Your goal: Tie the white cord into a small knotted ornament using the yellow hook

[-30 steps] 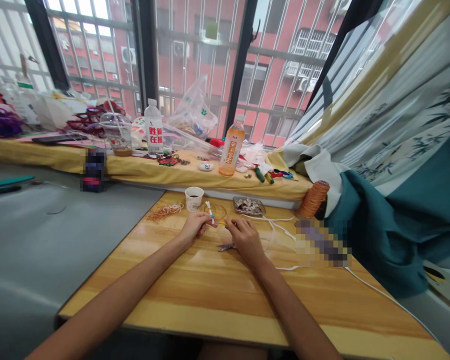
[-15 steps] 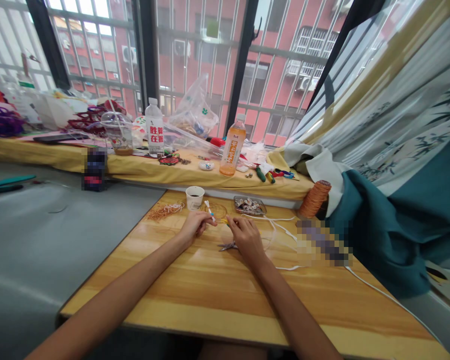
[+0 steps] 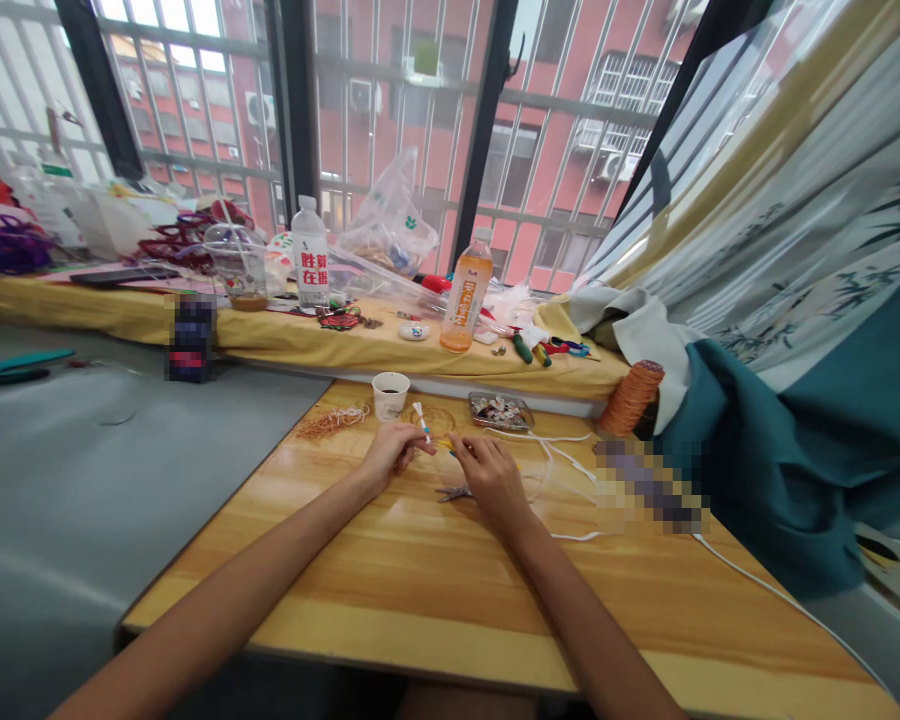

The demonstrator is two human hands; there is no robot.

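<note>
My left hand is closed, pinching a short white cord piece with a small blue band; its free end sticks up past the fingertips. Close on its right, my right hand has its fingers pressed together around a thin yellow item. Only the tip of that item shows, so its kind is unclear. Under the right hand lie metal scissors or pliers, partly covered by the palm. A paper cup of dark liquid stands just beyond my left hand.
A clear tray of small parts sits behind my right hand. Tan threads lie at left, white cord at right. An orange thread spool leans by the curtain. Bottles, including an orange drink bottle, line the cloth-covered sill.
Both hands stay almost in place, with the white cord piece and the yellow item still in the fingers. Only a very slight shift of the fingertips shows.
</note>
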